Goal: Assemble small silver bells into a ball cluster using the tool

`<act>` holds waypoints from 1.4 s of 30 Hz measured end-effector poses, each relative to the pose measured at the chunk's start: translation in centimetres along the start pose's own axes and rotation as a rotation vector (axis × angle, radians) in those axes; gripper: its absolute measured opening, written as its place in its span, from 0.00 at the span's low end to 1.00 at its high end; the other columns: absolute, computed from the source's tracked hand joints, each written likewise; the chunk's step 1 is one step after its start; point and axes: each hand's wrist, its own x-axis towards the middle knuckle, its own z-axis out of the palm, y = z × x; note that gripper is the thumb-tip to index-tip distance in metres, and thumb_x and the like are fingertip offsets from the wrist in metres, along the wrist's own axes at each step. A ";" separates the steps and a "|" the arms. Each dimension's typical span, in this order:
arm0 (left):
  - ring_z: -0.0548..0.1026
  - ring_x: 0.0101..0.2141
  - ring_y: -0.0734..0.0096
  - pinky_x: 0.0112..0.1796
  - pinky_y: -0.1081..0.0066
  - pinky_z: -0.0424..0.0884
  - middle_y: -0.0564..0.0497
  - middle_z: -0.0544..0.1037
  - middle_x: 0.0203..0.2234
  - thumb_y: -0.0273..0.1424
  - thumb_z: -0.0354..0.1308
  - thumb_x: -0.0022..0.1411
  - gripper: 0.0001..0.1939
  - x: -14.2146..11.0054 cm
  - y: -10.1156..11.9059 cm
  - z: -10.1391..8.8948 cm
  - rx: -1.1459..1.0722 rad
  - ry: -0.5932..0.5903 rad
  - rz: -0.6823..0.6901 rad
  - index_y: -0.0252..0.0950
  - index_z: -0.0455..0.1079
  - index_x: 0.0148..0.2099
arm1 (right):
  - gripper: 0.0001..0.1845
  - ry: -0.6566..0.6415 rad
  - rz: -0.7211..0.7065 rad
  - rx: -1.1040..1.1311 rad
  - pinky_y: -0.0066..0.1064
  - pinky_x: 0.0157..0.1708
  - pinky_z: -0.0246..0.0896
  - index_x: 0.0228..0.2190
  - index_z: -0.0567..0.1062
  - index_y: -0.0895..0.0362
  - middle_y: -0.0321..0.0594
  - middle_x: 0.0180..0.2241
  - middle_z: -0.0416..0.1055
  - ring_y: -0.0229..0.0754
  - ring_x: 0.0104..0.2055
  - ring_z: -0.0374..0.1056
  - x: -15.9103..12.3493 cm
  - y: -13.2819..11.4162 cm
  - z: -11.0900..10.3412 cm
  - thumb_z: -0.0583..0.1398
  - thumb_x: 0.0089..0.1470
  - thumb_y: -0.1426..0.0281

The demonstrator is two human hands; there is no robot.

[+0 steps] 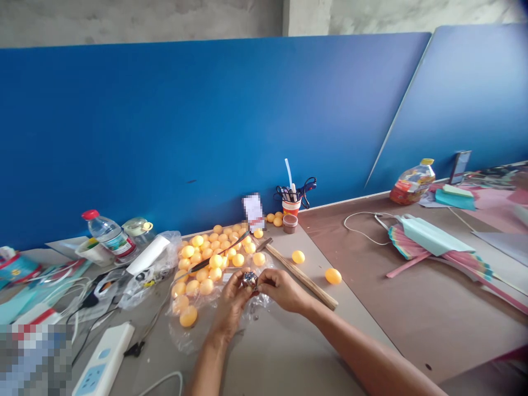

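My left hand (231, 309) grips a small shiny silver ball (249, 280) between thumb and fingers, above the table. Close against the ball's right side, my right hand (284, 288) is closed in a pinch; what its fingertips hold is too small to make out. Just beyond both hands, many orange balls (215, 261), like table tennis balls, lie on clear plastic film (181, 335). A thin dark tool (202, 264) with a cord rests across them. To the right lies a hammer (303, 275) with a wooden handle, and two loose orange balls (333, 276) are beyond it.
A paper cup (291, 206) with cables and a small round tub (290, 224) stand by the blue partition (206, 132). At left are a water bottle (111, 236), cables and a power strip (105, 360). A juice bottle (412, 181) and a pink-and-teal fan (439, 242) are at right.
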 end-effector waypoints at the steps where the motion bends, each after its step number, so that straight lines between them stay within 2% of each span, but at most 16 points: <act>1: 0.74 0.39 0.66 0.41 0.66 0.72 0.48 0.76 0.40 0.32 0.69 0.50 0.19 0.0 -0.1 0.0 0.005 0.003 0.002 0.41 0.74 0.46 | 0.04 -0.006 0.000 -0.001 0.24 0.24 0.49 0.24 0.73 0.58 0.31 0.20 0.65 0.33 0.23 0.55 0.0 -0.1 -0.1 0.58 0.46 0.75; 6: 0.75 0.38 0.64 0.41 0.64 0.72 0.47 0.77 0.40 0.35 0.69 0.49 0.22 0.2 -0.4 -0.3 0.042 0.004 0.013 0.40 0.74 0.48 | 0.05 -0.024 -0.014 0.007 0.24 0.25 0.50 0.24 0.74 0.58 0.31 0.20 0.65 0.33 0.24 0.56 0.0 -0.4 -0.4 0.58 0.46 0.76; 13: 0.74 0.40 0.63 0.42 0.63 0.72 0.48 0.76 0.40 0.35 0.68 0.50 0.21 0.1 -0.4 -0.4 0.086 0.003 0.021 0.41 0.73 0.48 | 0.05 -0.007 -0.032 0.017 0.24 0.27 0.52 0.23 0.74 0.59 0.32 0.22 0.68 0.34 0.26 0.58 0.0 0.0 -0.1 0.58 0.46 0.76; 20: 0.75 0.38 0.63 0.42 0.63 0.73 0.46 0.76 0.40 0.35 0.67 0.51 0.21 0.1 -0.5 -0.3 0.137 -0.001 0.041 0.40 0.72 0.48 | 0.05 0.053 0.045 -0.035 0.24 0.25 0.49 0.20 0.70 0.58 0.29 0.18 0.63 0.33 0.23 0.54 0.1 -0.1 0.2 0.57 0.45 0.76; 27: 0.76 0.41 0.61 0.43 0.61 0.74 0.46 0.77 0.41 0.36 0.67 0.51 0.22 0.3 -1.1 -0.3 0.153 0.029 0.026 0.39 0.71 0.48 | 0.05 0.124 0.045 -0.145 0.24 0.25 0.49 0.20 0.68 0.57 0.30 0.20 0.63 0.33 0.24 0.57 0.0 0.2 0.6 0.57 0.45 0.76; 35: 0.77 0.40 0.60 0.44 0.60 0.74 0.46 0.79 0.39 0.37 0.68 0.49 0.23 0.2 -1.3 0.5 0.157 0.057 0.029 0.37 0.72 0.48 | 0.07 0.197 0.095 -0.238 0.24 0.24 0.48 0.19 0.64 0.57 0.31 0.19 0.62 0.33 0.23 0.57 -0.2 -0.1 1.0 0.55 0.44 0.78; 39: 0.78 0.39 0.62 0.42 0.63 0.75 0.47 0.78 0.39 0.36 0.69 0.49 0.22 0.1 -1.2 0.7 0.095 0.088 0.024 0.37 0.72 0.47 | 0.06 0.176 0.055 -0.212 0.25 0.24 0.49 0.20 0.65 0.57 0.31 0.19 0.62 0.34 0.23 0.57 0.0 0.2 0.9 0.55 0.45 0.76; 42: 0.78 0.37 0.64 0.41 0.64 0.75 0.47 0.78 0.38 0.35 0.69 0.49 0.22 0.2 -0.8 0.7 -0.004 0.096 -0.002 0.36 0.71 0.47 | 0.06 0.185 -0.002 -0.143 0.25 0.25 0.52 0.22 0.66 0.56 0.31 0.20 0.63 0.35 0.24 0.58 0.3 0.2 0.0 0.56 0.48 0.72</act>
